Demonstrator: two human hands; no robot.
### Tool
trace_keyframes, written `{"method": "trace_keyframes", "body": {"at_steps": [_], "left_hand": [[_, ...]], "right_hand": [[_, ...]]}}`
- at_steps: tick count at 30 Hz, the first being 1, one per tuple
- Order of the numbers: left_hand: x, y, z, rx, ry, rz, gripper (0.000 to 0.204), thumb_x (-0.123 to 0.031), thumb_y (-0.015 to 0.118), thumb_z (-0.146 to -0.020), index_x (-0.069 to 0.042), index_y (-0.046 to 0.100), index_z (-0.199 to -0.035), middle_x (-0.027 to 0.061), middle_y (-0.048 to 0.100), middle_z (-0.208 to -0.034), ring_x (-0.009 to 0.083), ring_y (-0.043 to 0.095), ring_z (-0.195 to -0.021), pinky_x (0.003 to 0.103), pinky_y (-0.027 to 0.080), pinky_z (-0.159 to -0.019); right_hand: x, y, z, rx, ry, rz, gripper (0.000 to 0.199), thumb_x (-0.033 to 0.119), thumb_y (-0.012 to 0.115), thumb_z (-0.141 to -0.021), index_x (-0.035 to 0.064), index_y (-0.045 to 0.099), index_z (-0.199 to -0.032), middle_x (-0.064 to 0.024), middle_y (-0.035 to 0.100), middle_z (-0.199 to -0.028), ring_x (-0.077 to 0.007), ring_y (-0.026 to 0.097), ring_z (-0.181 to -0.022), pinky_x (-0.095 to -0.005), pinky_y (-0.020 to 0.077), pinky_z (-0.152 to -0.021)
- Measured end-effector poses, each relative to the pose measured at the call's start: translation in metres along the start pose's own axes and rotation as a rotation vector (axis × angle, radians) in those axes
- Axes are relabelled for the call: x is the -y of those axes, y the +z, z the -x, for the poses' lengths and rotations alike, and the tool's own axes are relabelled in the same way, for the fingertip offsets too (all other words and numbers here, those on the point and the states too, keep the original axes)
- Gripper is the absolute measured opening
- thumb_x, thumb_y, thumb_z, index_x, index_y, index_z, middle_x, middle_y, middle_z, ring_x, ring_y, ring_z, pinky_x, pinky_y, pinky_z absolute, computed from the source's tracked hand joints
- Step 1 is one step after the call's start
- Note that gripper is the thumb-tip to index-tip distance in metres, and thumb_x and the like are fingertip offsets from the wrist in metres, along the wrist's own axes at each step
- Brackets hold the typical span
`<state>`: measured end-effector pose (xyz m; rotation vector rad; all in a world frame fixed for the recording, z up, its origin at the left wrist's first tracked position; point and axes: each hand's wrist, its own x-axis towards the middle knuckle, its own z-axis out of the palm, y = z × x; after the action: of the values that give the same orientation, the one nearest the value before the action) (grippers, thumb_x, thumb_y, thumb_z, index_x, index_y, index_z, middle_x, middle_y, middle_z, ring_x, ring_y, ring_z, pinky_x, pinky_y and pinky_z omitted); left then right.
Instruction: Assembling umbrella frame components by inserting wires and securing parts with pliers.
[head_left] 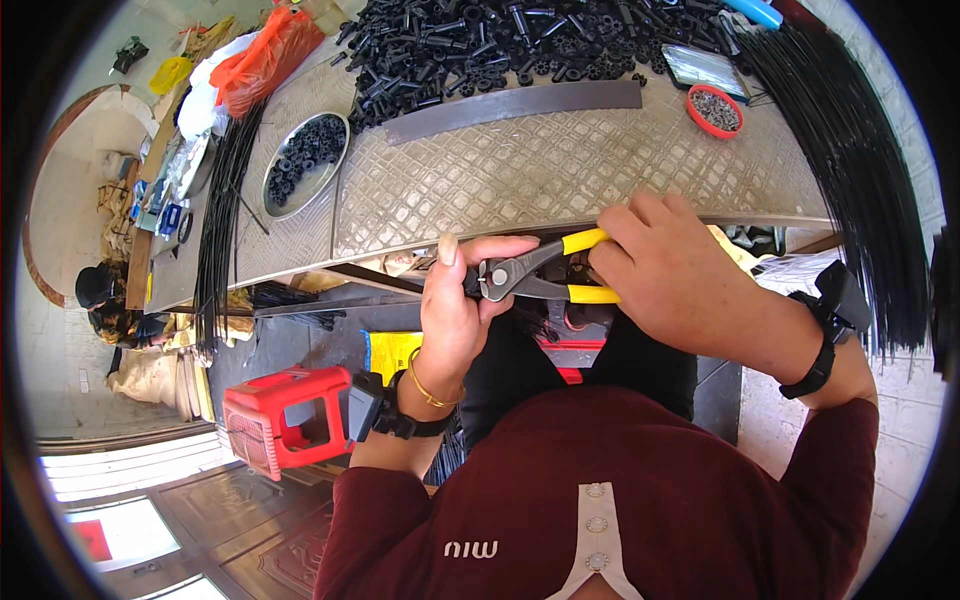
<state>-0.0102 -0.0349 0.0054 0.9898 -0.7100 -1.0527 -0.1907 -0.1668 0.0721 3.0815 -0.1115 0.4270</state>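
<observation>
Just in front of the table's near edge, a pair of pliers (522, 273) with yellow handles lies level between my hands. My right hand (668, 280) is closed round the handles, which are spread apart. At the jaw end, my left hand (448, 305) is closed on a small black part, with the thumb up and the index finger along the far side of the pliers. Little of that black part (471, 281) shows, because the fingers and jaws cover most of it.
A heap of black plastic parts (480, 45) lies at the back of the table (560, 160), behind a grey strip (515, 108). A metal bowl (335, 185) of black pieces stands left, a red dish (728, 130) of small metal bits right. Black rods (850, 150) hang over the right edge.
</observation>
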Motion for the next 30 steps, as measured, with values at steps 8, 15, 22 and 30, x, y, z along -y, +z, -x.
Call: {"method": "trace_keyframes", "body": {"at_steps": [8,15,22,30], "left_hand": [[0.007,-0.015,0.003,0.025,-0.003,-0.178,0.068,-0.05,0.024,-0.095,0.004,0.066,-0.092,0.0037,0.059,-0.072,0.0052,0.038,-0.049,0.02,0.026,-0.044],[0.002,-0.009,0.0,-0.079,-0.006,-0.227,0.065,-0.046,0.023,-0.097,0.002,0.067,-0.092,-0.0005,0.053,-0.062,0.0051,0.035,-0.048,0.02,0.025,-0.044],[-0.001,-0.008,-0.006,-0.027,-0.01,-0.239,0.07,-0.048,0.021,-0.097,0.01,0.06,-0.101,-0.0041,0.033,-0.048,0.0053,0.026,-0.043,0.022,0.021,-0.044],[0.001,-0.001,-0.006,-0.053,-0.043,-0.166,0.066,-0.048,0.021,-0.097,0.0,0.067,-0.095,-0.0029,0.043,-0.052,0.005,0.029,-0.045,0.021,0.023,-0.044]], "right_hand": [[0.014,0.01,0.004,0.135,0.025,-0.243,0.013,0.013,0.057,-0.075,0.0017,0.058,-0.082,-0.0122,0.051,-0.083,-0.0253,0.054,-0.074,-0.0342,0.0451,-0.064],[0.017,0.033,0.004,0.052,0.108,-0.306,0.015,0.013,0.059,-0.073,0.0019,0.057,-0.082,-0.0128,0.051,-0.085,-0.0267,0.053,-0.077,-0.0358,0.0439,-0.067],[-0.004,0.003,-0.002,0.074,0.067,-0.256,0.023,0.009,0.065,-0.067,0.0032,0.059,-0.088,-0.0111,0.051,-0.097,-0.0283,0.052,-0.091,-0.0367,0.0424,-0.078],[0.007,-0.003,-0.004,0.129,0.027,-0.173,0.011,0.007,0.059,-0.071,0.002,0.058,-0.08,-0.0117,0.051,-0.087,-0.0259,0.055,-0.079,-0.0352,0.0474,-0.069]]}}
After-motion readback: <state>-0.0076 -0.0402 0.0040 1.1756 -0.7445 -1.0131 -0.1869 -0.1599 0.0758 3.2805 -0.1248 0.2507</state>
